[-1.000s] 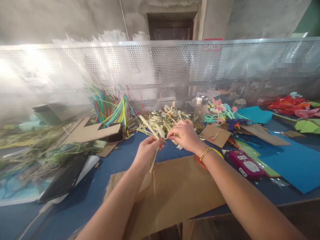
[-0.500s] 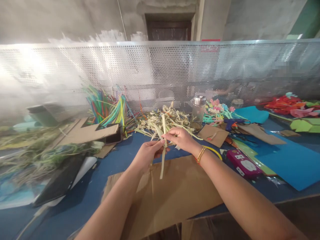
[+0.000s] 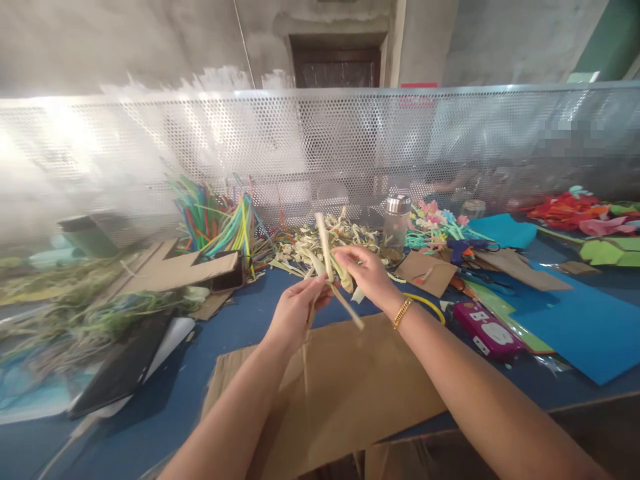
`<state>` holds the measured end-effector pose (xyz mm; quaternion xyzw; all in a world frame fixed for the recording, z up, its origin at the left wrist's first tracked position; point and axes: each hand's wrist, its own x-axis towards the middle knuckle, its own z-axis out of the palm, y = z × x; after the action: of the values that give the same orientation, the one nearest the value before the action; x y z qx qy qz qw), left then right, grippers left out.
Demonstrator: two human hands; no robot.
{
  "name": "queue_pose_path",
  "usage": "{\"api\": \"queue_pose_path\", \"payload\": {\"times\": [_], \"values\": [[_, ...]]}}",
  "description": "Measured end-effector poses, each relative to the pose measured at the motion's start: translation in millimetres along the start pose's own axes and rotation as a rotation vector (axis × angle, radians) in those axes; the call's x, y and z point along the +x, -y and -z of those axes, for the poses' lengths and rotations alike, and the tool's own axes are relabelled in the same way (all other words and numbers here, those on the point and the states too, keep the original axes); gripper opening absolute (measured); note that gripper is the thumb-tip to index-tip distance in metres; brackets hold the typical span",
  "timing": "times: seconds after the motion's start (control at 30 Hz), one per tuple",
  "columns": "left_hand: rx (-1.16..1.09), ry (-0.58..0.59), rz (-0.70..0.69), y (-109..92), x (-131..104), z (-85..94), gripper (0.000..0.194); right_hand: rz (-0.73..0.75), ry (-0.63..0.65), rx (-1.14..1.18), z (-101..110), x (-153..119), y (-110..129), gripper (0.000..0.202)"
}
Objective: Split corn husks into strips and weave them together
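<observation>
My left hand [image 3: 300, 307] pinches a small bundle of pale, flat plant strips [image 3: 323, 241] that look like dried husk. They cross at its fingertips; one stands upright and another slants down to the right. Just to the right, my right hand [image 3: 366, 272] is closed, thumb against fingers, at a yellow-green part of the same strips; its fingertips partly hide it. Both hands hover above the far edge of a brown cardboard sheet [image 3: 350, 387]. Behind them lies a heap of curled pale strips [image 3: 363, 235].
A glass bottle [image 3: 397, 223] stands beside the heap. Colourful thin sticks [image 3: 210, 220] are bunched at the left, near cut cardboard [image 3: 170, 267]. On the right lie a purple case [image 3: 485, 330], a blue glue gun [image 3: 463, 251] and blue sheets [image 3: 575, 320]. A perforated metal screen [image 3: 340, 147] runs behind.
My right hand has drawn slightly away from my left, to the right. The hanging strip end has swung from pointing straight down to slanting right, and the upright strip leans left.
</observation>
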<state>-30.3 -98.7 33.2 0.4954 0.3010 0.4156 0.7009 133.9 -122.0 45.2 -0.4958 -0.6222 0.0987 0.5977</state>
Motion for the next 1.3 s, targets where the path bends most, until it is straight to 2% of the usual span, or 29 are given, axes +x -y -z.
{"api": "queue_pose_path", "payload": {"times": [0.07, 0.13, 0.17, 0.23, 0.3, 0.37, 0.47, 0.6, 0.83, 1.07, 1.2, 1.3], "values": [[-0.164, -0.093, -0.053, 1.2, 3.4, 0.5, 0.027, 0.055, -0.161, -0.186, 2.5, -1.3, 7.1, 0.025], [-0.270, -0.160, -0.112, 1.7, 6.4, 1.2, 0.027, 0.136, -0.220, -0.407, -0.5, -7.4, 17.3, 0.028], [-0.305, -0.172, -0.133, 1.9, 7.7, 1.4, 0.028, 0.176, -0.177, -0.502, -4.5, -12.1, 22.7, 0.032], [-0.361, -0.159, -0.142, 2.2, 9.4, 1.5, 0.028, 0.230, 0.003, -0.646, -16.0, -23.0, 31.4, 0.039], [-0.409, -0.143, -0.111, 2.4, 10.0, 0.9, 0.030, 0.227, 0.163, -0.744, -28.9, -32.9, 35.3, 0.034], [-0.441, -0.139, -0.075, 2.4, 9.9, 0.1, 0.030, 0.181, 0.230, -0.799, -39.0, -39.3, 34.6, 0.024], [-0.412, -0.138, -0.066, 1.5, 8.8, -0.2, 0.029, 0.093, 0.267, -0.774, -45.5, -42.5, 30.1, 0.013], [-0.344, -0.143, -0.092, -0.6, 7.7, 2.3, 0.032, 0.016, 0.302, -0.602, -45.6, -42.6, 29.4, 0.016], [-0.293, -0.200, -0.124, -4.8, 9.0, 7.8, 0.007, -0.046, 0.511, -0.130, -41.2, -39.9, 35.5, 0.026], [-0.281, -0.223, -0.142, -1.9, 9.5, 7.3, 0.008, -0.004, 0.606, -0.113, -41.4, -41.5, 36.5, 0.026], [-0.241, -0.169, -0.154, -1.8, 11.4, 10.4, 0.021, 0.049, 0.574, -0.212, -33.3, -39.8, 44.9, 0.033], [-0.148, -0.114, -0.094, -3.2, 10.8, 13.6, 0.030, 0.153, 0.368, -0.327, -14.0, -27.8, 51.6, 0.036]]}}
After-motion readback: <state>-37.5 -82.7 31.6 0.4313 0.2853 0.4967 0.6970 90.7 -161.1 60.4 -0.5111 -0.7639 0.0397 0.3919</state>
